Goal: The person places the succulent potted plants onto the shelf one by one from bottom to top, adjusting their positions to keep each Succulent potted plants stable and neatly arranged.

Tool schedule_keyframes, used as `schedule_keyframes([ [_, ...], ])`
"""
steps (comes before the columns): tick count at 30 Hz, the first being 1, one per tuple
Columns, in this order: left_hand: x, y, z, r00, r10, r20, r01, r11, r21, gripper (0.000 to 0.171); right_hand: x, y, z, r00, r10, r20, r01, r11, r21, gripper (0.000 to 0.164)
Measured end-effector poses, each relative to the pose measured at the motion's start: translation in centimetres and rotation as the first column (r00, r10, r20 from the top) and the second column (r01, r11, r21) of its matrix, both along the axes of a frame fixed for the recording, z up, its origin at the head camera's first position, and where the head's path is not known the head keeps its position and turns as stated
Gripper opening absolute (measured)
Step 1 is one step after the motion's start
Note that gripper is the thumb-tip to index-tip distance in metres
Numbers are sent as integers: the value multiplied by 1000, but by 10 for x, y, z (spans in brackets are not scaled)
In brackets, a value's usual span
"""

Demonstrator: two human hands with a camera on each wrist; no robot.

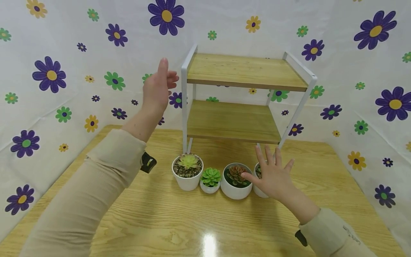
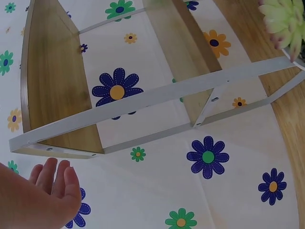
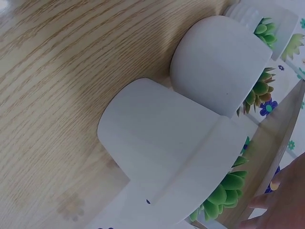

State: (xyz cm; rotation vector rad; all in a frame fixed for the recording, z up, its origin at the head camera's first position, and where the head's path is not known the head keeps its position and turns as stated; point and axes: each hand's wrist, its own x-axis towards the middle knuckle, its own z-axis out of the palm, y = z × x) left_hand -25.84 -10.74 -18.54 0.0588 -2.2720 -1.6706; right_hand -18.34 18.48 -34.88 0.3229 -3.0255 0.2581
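Observation:
My left hand (image 1: 157, 87) is raised beside the left upright of a two-tier shelf (image 1: 245, 71), thumb up and fingers loosely bent, holding nothing. In the left wrist view, its fingertips (image 2: 61, 177) are close to the shelf's white frame (image 2: 143, 99); contact cannot be made out. My right hand (image 1: 273, 176), fingers spread, hovers over the rightmost potted succulent (image 1: 259, 191) and partly hides it. To its left stand a reddish succulent (image 1: 237, 175) in a round white pot, a small green succulent (image 1: 211, 177) and a pale green succulent (image 1: 188, 161) in a white pot with gravel.
The shelf's lower wooden board (image 1: 234, 121) sits above the wooden table (image 1: 179, 221), with the pots in a row before it. A white cloth (image 1: 128, 43) with purple, green and yellow flowers hangs behind and at both sides.

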Motion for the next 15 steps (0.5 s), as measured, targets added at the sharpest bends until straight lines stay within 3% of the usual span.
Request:
schedule_keyframes([
  [5, -7, 2, 6, 998, -38, 51, 34, 997, 69, 67, 1, 0, -1, 1000, 3, -7, -3, 1000, -1, 93],
  [11, -16, 5, 13, 990, -108, 92, 90, 978, 188, 64, 1, -1, 0, 1000, 4, -3, -4, 1000, -4, 92],
  [15, -18, 7, 16, 983, -128, 130, 100, 974, 204, 60, 1, -1, 0, 1000, 4, -4, -4, 1000, -8, 92],
])
